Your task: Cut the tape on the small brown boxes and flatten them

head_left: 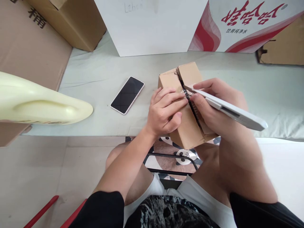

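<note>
A small brown cardboard box (pixel 190 122) sits tilted at the table's front edge, its lower corner overhanging. A dark gap runs between its top flaps, with torn clear tape (pixel 186 92) across it. My left hand (pixel 163 109) lies on the left flap, fingers stretched toward the gap and thumb bent. In my right hand (pixel 213 104) is a white utility knife (pixel 237 114), gripped between thumb and fingers. Its blade points at the gap, close to the tape and my left fingertips. Whether the blade touches the tape, I cannot tell.
A phone (pixel 127 95) lies left of the box on the pale tablecloth (pixel 99 72). A pale yellow rounded object (pixel 47 101) juts in from the left. At the back stand a white box (pixel 152 28), a red-and-white carton (pixel 237 28) and a brown carton (pixel 73 22).
</note>
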Tool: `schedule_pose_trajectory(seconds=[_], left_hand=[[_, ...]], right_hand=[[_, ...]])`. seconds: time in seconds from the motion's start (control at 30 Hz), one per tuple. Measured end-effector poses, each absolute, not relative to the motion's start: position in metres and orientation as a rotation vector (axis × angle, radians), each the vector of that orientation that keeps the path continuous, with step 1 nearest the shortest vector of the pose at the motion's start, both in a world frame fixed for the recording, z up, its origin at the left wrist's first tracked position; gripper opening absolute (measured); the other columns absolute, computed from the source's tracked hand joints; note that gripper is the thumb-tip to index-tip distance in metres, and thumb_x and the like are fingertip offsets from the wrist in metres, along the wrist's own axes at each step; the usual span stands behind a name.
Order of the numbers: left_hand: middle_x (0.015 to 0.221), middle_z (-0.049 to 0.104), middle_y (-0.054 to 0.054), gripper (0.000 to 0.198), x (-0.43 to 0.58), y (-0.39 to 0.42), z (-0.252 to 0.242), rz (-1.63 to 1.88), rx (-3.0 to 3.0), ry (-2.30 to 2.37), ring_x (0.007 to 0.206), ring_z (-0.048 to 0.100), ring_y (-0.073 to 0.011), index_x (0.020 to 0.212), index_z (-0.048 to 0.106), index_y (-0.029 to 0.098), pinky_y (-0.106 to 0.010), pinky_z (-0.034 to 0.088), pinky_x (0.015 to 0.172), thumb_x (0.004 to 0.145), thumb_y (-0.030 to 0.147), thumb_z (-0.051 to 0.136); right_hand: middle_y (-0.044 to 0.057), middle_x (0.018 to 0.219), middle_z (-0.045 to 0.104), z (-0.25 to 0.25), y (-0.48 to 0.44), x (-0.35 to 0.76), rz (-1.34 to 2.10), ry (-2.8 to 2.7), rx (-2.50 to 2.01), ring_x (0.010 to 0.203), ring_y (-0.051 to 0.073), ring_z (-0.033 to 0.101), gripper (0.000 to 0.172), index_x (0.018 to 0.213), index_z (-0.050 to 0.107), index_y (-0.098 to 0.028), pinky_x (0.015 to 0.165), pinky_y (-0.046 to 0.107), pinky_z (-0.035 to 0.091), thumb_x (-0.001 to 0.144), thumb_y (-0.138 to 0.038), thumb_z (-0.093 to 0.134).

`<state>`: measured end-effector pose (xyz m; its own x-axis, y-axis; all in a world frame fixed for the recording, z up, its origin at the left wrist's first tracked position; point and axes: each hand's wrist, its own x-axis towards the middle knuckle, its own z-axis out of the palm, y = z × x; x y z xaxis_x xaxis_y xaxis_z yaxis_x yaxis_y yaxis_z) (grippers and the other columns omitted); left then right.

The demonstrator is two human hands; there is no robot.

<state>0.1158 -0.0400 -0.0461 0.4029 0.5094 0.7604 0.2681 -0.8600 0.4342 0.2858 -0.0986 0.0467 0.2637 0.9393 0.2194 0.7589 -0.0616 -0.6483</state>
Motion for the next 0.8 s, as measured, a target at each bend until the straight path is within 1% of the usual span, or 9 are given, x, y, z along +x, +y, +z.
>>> schedule_pose_trajectory(seconds=[0.13,0.3,0.4,0.5,0.57,0.63,0.7,0.73,0.8], left_hand=[[0.121,0.079,-0.007,0.050,0.116,-0.040,-0.046,1.372,2.459,0.746,0.126,0.063,-0.0285,0.117,0.080,0.025,-0.051,0.043,0.119,0.102,0.042,0.035],[0.122,0.079,-0.007,0.049,0.116,-0.040,-0.047,1.330,2.452,0.774,0.127,0.063,-0.0295,0.117,0.080,0.027,-0.052,0.042,0.119,0.100,0.043,0.037],[0.122,0.079,-0.007,0.049,0.116,-0.040,-0.048,1.296,2.449,0.794,0.128,0.062,-0.0305,0.117,0.080,0.027,-0.053,0.040,0.120,0.099,0.044,0.038],[0.122,0.079,-0.008,0.053,0.116,-0.042,-0.047,1.311,2.449,0.791,0.128,0.062,-0.0305,0.119,0.079,0.026,-0.052,0.039,0.120,0.100,0.045,0.034],[0.121,0.079,-0.008,0.058,0.117,-0.043,-0.044,1.329,2.445,0.807,0.126,0.063,-0.0301,0.122,0.077,0.025,-0.050,0.040,0.119,0.101,0.046,0.028],[0.121,0.079,-0.009,0.062,0.118,-0.044,-0.040,1.335,2.431,0.833,0.123,0.064,-0.0300,0.132,0.073,0.023,-0.049,0.041,0.117,0.101,0.049,0.026],[0.121,0.078,-0.010,0.064,0.118,-0.045,-0.036,1.335,2.423,0.840,0.120,0.064,-0.0306,0.140,0.068,0.020,-0.049,0.042,0.112,0.100,0.051,0.027],[0.120,0.078,-0.010,0.063,0.118,-0.045,-0.035,1.334,2.428,0.832,0.118,0.063,-0.0308,0.140,0.068,0.020,-0.049,0.042,0.109,0.100,0.050,0.029],[0.118,0.078,-0.011,0.059,0.117,-0.044,-0.034,1.339,2.449,0.807,0.115,0.063,-0.0309,0.133,0.072,0.020,-0.049,0.042,0.104,0.101,0.049,0.031]], right_hand=[[0.000,0.084,0.079,0.047,-0.098,0.286,0.343,-1.559,-1.860,0.071,0.020,0.071,0.023,0.101,0.075,-0.029,0.067,0.035,0.052,0.088,-0.044,0.063],[0.003,0.089,0.081,0.051,-0.097,0.284,0.421,-1.550,-1.896,0.073,0.019,0.071,0.026,0.103,0.076,-0.025,0.066,0.032,0.049,0.087,-0.043,0.067],[0.003,0.087,0.080,0.052,-0.097,0.284,0.419,-1.543,-1.887,0.070,0.018,0.069,0.025,0.103,0.077,-0.025,0.064,0.032,0.047,0.087,-0.043,0.067],[0.001,0.082,0.077,0.050,-0.100,0.285,0.425,-1.458,-1.824,0.067,0.016,0.066,0.021,0.101,0.075,-0.025,0.064,0.032,0.047,0.087,-0.039,0.067],[0.001,0.084,0.076,0.048,-0.102,0.287,0.462,-1.385,-1.759,0.067,0.016,0.064,0.019,0.102,0.073,-0.025,0.064,0.032,0.048,0.090,-0.036,0.066],[0.000,0.083,0.075,0.046,-0.104,0.289,0.491,-1.355,-1.712,0.065,0.015,0.062,0.017,0.103,0.072,-0.026,0.061,0.031,0.047,0.092,-0.037,0.065],[-0.001,0.081,0.073,0.044,-0.105,0.291,0.490,-1.369,-1.696,0.063,0.014,0.061,0.017,0.102,0.072,-0.027,0.060,0.030,0.045,0.093,-0.040,0.066],[-0.001,0.079,0.073,0.044,-0.105,0.291,0.483,-1.382,-1.696,0.063,0.014,0.062,0.017,0.102,0.072,-0.026,0.060,0.030,0.045,0.092,-0.039,0.066],[-0.001,0.079,0.073,0.043,-0.104,0.290,0.479,-1.399,-1.693,0.065,0.014,0.063,0.017,0.102,0.073,-0.025,0.061,0.029,0.046,0.092,-0.038,0.067]])
